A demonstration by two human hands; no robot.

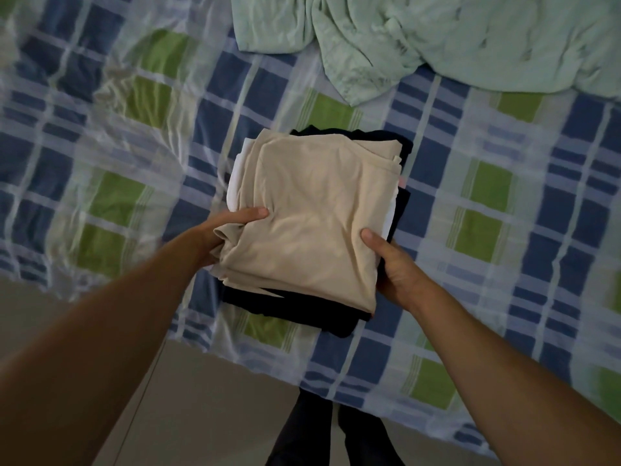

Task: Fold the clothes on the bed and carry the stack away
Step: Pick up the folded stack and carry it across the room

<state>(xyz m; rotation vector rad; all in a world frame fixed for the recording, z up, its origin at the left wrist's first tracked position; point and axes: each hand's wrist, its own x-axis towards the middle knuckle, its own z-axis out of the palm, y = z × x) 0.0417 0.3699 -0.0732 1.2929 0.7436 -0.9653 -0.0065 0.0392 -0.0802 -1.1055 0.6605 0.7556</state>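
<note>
Around: my floor [208,408] shows pale at the lower left; a rumpled mint green sheet [437,42] lies bunched at the far side of the bed, well apart from the stack; my dark trouser legs [322,432] stand below the bed's near edge.
In the way: nothing lies between my hands and the stack.
Stack: my pile of folded clothes [312,223] sits in the middle of the bed near its front edge, a beige piece on top, white layers showing at its left side, dark navy pieces underneath.
Left hand: my left hand [228,230] grips the stack's left side, thumb laid flat on the beige top, fingers tucked under out of sight.
Right hand: my right hand [396,264] grips the stack's right near corner, thumb pressed on top, fingers hidden beneath.
Arms: both forearms are bare and reach forward, one on each side of the stack.
Surface: the bed [504,230] wears a checked cover in blue, white and green, creased at the left.
</note>
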